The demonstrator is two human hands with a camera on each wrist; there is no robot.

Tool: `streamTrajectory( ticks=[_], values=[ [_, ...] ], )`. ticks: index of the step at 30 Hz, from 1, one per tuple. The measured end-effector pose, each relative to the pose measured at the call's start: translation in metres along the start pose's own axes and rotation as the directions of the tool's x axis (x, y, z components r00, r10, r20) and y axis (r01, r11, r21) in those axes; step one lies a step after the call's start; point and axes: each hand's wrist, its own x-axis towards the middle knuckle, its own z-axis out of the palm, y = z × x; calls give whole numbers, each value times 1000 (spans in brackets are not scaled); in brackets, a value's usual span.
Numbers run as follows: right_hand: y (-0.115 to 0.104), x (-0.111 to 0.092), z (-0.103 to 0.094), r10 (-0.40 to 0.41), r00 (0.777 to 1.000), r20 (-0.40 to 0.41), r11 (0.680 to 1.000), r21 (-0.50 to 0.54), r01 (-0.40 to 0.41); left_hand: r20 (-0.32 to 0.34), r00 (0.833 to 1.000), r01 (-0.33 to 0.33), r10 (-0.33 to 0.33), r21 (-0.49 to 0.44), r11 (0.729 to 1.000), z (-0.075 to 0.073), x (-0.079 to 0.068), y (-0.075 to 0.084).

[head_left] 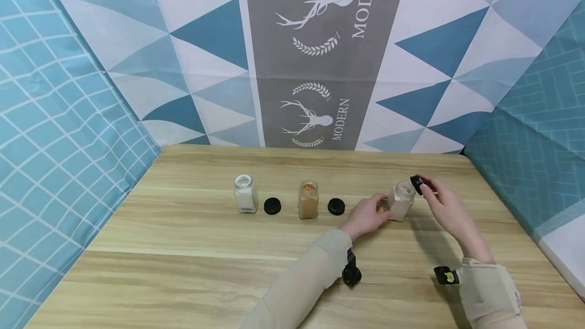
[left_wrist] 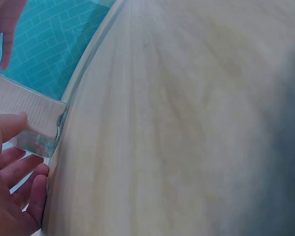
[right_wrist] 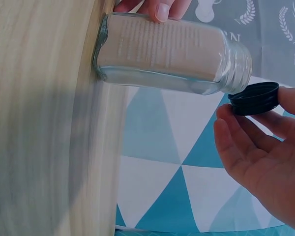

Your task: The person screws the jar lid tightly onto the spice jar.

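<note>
At the right of the table, my left hand (head_left: 365, 216) holds the lower part of a glass jar (head_left: 401, 202) filled with pale pinkish powder, thumb at the near side. The jar's threaded mouth is uncovered, and its base is at the tabletop. My right hand (head_left: 447, 209) pinches a black screw lid (head_left: 416, 185) between thumb and fingers, just beside the jar's mouth. In the right wrist view the lid (right_wrist: 254, 100) is tilted, its rim right by the glass threads. The left wrist view shows the left thumb (left_wrist: 10, 127) against the jar.
Left of the hands stand two more uncapped jars, one of orange-brown seasoning (head_left: 308, 201) and one of white powder (head_left: 246, 196). A black lid (head_left: 336, 206) lies right of the orange-brown jar, another lid (head_left: 272, 206) right of the white one. Patterned cloth (head_left: 311, 65) hangs behind the wooden table (head_left: 183, 278).
</note>
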Motion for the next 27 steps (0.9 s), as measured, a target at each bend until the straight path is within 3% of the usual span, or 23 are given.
streamTrajectory(
  ticks=[27],
  values=[
    [-5,3,13,-129,986,-102,988,-94,120,6,1000,14,-14,-3,1000,-2,-1,2]
  ],
)
